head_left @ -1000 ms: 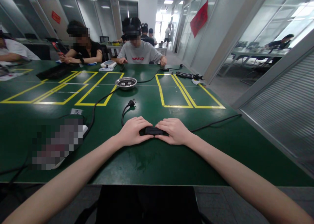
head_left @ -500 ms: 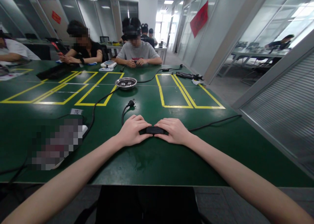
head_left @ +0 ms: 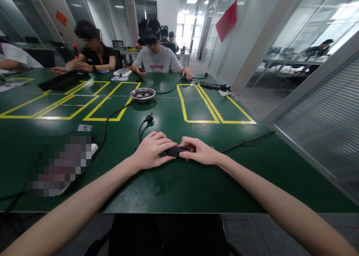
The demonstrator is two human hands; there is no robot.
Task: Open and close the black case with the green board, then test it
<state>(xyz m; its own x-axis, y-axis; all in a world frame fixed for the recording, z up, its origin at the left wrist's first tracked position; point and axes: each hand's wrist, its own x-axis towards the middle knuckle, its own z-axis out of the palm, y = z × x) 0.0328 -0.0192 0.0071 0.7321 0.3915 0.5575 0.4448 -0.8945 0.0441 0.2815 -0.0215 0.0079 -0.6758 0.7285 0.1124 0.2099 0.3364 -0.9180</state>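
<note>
Both my hands are on a narrow black block shaped like a power adapter (head_left: 176, 151), low over the green table (head_left: 174, 188). My left hand (head_left: 153, 150) closes around its left end, knuckles up and thumb toward me. At its right end, my right hand (head_left: 199, 151) grips with thumb and curled fingers. Much of the block's ends is hidden by the fingers. Beyond my left hand lies a black power plug (head_left: 149, 118) whose cord curves down behind that hand. A black cord (head_left: 249, 141) runs off to the right from behind my right hand.
A metal bowl (head_left: 143, 95) holding small metal parts stands ahead. Yellow tape outlines (head_left: 201, 121) mark the table. At left lie a blurred-out device (head_left: 63, 166), cords and a label (head_left: 85, 128). A folded black tripod-like item (head_left: 214, 86) lies far right. A co-worker (head_left: 158, 59) sits opposite.
My right hand has turned and curled its fingers more, and the block is tilted slightly, showing more of its surface. Across the table, the co-worker's hands have moved apart.
</note>
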